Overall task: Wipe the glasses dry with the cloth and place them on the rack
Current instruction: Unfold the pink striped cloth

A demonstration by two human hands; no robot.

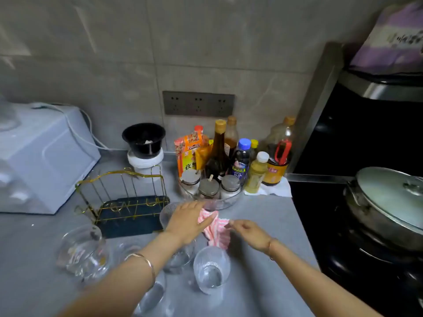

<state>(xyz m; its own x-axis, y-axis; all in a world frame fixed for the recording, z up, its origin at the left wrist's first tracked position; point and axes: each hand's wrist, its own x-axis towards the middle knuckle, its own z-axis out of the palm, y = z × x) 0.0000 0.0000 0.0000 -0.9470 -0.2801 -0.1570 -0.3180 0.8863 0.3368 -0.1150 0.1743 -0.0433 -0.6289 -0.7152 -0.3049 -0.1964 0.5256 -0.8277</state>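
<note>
A pink-and-white striped cloth hangs between both hands over the grey counter. My left hand grips its upper end and my right hand pinches its right edge. A ribbed glass stands just behind my left hand, partly hidden by it. Another ribbed glass stands upright below the cloth. A third glass sits under my left wrist. More glasses and a glass jug stand at the lower left. The gold wire rack on its dark blue tray holds no glasses.
A cluster of sauce bottles and spice jars stands behind the hands. A white appliance fills the left side. A black cup on a white base sits behind the rack. A lidded steel pot rests on the black stove at right.
</note>
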